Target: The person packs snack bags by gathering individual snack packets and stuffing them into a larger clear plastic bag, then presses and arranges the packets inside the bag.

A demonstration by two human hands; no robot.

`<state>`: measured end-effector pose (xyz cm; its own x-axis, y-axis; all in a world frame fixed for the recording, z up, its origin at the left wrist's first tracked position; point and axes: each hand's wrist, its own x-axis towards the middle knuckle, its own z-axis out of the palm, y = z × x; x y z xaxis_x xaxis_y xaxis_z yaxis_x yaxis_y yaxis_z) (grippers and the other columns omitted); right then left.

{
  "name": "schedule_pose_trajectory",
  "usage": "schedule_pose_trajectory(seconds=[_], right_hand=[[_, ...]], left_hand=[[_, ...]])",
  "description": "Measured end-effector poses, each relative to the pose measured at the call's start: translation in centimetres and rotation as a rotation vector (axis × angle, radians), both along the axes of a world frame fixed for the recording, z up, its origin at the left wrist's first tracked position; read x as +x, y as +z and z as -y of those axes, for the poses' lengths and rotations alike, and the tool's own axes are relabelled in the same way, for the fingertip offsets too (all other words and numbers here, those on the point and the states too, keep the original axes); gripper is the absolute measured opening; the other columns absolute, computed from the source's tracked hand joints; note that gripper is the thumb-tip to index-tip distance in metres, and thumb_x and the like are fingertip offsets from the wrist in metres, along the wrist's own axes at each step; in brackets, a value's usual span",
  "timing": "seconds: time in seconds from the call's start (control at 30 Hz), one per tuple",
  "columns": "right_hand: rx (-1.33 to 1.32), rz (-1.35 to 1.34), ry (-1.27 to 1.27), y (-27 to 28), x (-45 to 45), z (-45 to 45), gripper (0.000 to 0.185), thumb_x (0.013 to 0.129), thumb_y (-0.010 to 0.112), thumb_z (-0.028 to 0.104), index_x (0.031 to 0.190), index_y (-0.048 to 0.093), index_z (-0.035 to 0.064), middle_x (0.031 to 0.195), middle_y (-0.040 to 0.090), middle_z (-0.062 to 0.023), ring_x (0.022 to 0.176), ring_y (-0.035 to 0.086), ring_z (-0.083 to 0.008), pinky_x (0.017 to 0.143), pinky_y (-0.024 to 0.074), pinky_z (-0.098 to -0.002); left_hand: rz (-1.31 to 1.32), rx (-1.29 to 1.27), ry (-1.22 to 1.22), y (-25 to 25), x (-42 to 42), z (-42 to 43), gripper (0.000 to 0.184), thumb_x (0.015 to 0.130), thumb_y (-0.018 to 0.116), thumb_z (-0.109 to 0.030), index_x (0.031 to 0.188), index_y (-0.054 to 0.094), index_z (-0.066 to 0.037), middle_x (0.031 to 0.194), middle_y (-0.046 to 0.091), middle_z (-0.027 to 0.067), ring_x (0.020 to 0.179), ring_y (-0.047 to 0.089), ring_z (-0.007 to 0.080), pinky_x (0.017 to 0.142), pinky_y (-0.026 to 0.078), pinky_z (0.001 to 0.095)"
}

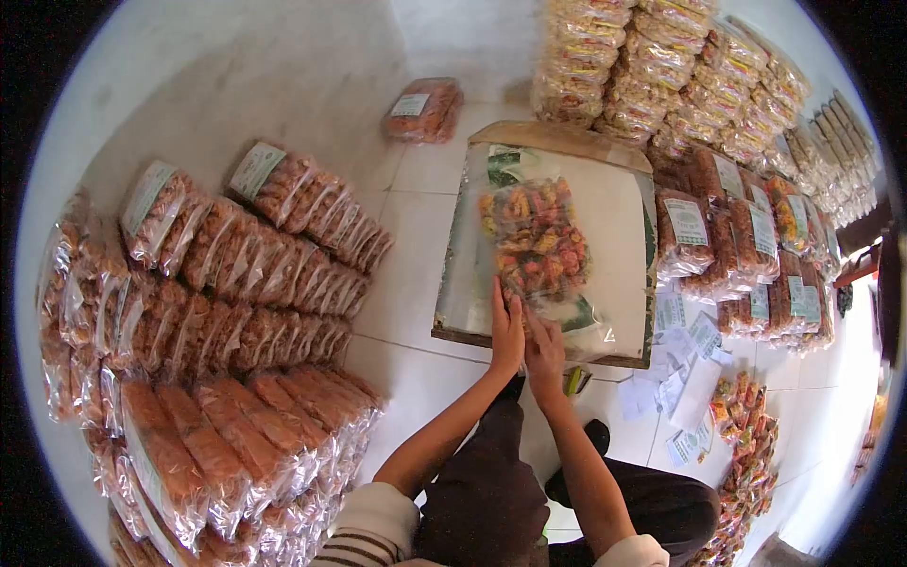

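A clear plastic bag of red, orange and yellow snacks [537,231] lies flat on a white-topped low table [619,227]. Its near end is loose, transparent film. My left hand [507,331] lies along the bag's lower left edge, fingers stretched out and touching it. Close beside it, my right hand [544,352] is closed on the film at the near end, fingers bent. A green and white label [504,164] shows at the bag's far end.
Bagged brown snacks [236,246] are stacked in rows on the left, with long orange-brown packs [227,425] in front. One pack [423,110] lies apart near the wall. Tall stacks of pale packs [652,76] stand at the back right. Loose printed labels [675,364] lie on the floor.
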<state>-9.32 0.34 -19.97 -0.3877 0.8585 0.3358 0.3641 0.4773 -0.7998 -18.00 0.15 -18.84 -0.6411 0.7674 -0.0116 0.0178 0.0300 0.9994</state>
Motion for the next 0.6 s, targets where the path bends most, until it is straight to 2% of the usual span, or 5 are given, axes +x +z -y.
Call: schedule_pose_trajectory(seconds=[0.2, 0.27, 0.4, 0.5, 0.6], right_hand=[[0.131, -0.007, -0.141, -0.9, 2.5, 2.7, 0.03, 0.067, 0.063, -0.001, 0.095, 0.054, 0.0006, 0.099, 0.052, -0.0153, 0.085, 0.054, -0.0318, 0.071, 0.0445, -0.0385], [0.154, 0.013, -0.16, -1.8, 2.7, 2.7, 0.03, 0.066, 0.063, 0.0, 0.094, 0.054, 0.0003, 0.101, 0.052, -0.0156, 0.087, 0.053, -0.0327, 0.073, 0.0441, -0.0388], [0.173, 0.054, -0.11, 1.5, 1.3, 1.8, 0.033, 0.065, 0.064, 0.001, 0.095, 0.052, 0.001, 0.104, 0.05, -0.0165, 0.094, 0.049, -0.0339, 0.078, 0.0422, -0.0394], [0.156, 0.153, -0.043, -0.1, 1.0, 0.8, 0.035, 0.065, 0.065, 0.001, 0.098, 0.051, 0.0016, 0.105, 0.049, -0.0162, 0.096, 0.048, -0.0327, 0.078, 0.0411, -0.0388], [0.109, 0.083, -0.171, -0.4, 1.1, 0.6, 0.037, 0.065, 0.065, -0.001, 0.1, 0.051, 0.0027, 0.1, 0.05, -0.0154, 0.093, 0.049, -0.0321, 0.077, 0.0412, -0.0392]], left_hand=[[0.069, -0.117, 0.011, 0.3, -2.2, -2.2, 0.068, 0.087, 0.048, -0.039, 0.135, 0.018, -0.002, 0.136, 0.024, 0.0193, 0.125, 0.026, 0.029, 0.102, 0.02, 0.0385], [-0.264, -0.247, 0.008, -0.2, -2.7, -2.9, 0.071, 0.084, 0.053, -0.039, 0.135, 0.02, -0.002, 0.132, 0.029, 0.0212, 0.119, 0.031, 0.0325, 0.099, 0.023, 0.0423], [-0.355, -0.251, 0.046, -0.8, -2.8, -3.2, 0.069, 0.084, 0.052, -0.038, 0.135, 0.021, -0.003, 0.127, 0.033, 0.0215, 0.114, 0.034, 0.0349, 0.097, 0.024, 0.044], [-0.339, -0.194, 0.029, -0.7, -3.0, -3.2, 0.068, 0.085, 0.051, -0.038, 0.135, 0.02, -0.005, 0.123, 0.035, 0.0208, 0.114, 0.033, 0.0359, 0.097, 0.023, 0.0447], [-0.361, -0.183, 0.039, -0.9, -3.2, -3.2, 0.068, 0.085, 0.05, -0.038, 0.135, 0.02, -0.005, 0.121, 0.036, 0.0214, 0.113, 0.033, 0.0363, 0.097, 0.023, 0.0442]])
